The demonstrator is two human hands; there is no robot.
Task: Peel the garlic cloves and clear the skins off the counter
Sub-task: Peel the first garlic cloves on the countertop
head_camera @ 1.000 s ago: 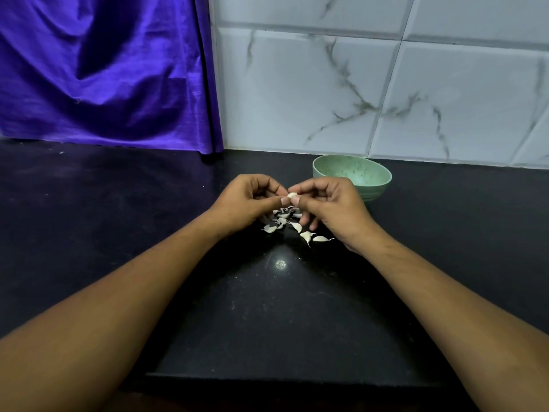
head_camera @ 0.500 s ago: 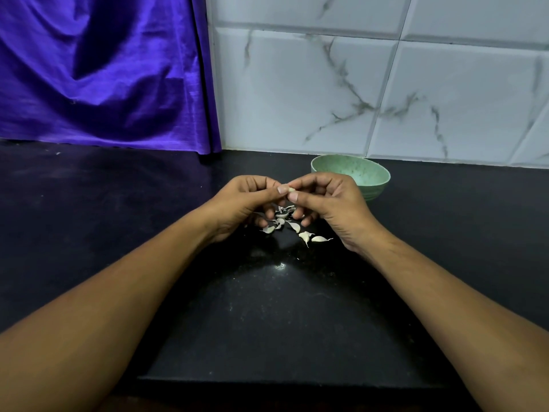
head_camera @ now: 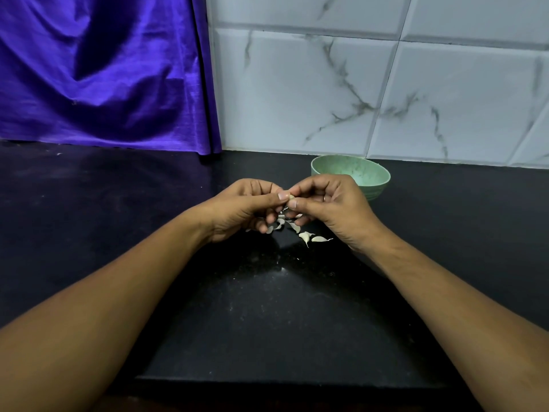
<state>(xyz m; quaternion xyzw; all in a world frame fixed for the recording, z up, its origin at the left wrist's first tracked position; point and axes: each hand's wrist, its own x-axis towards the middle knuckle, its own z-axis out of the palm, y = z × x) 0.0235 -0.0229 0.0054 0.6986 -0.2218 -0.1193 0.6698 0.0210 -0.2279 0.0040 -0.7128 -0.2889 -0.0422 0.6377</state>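
Your left hand [head_camera: 243,209] and right hand [head_camera: 329,203], fingers curled, pinch one small pale garlic clove [head_camera: 291,197] above scattered papery skins [head_camera: 306,236].

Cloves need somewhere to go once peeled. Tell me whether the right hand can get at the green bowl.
Probably yes. The right hand is just in front of the green bowl, nothing between them. It shares a pinch on the garlic clove with the left hand, which would have to let go first.

Probably kitchen — tiled wall [head_camera: 297,84], counter [head_camera: 267,322]
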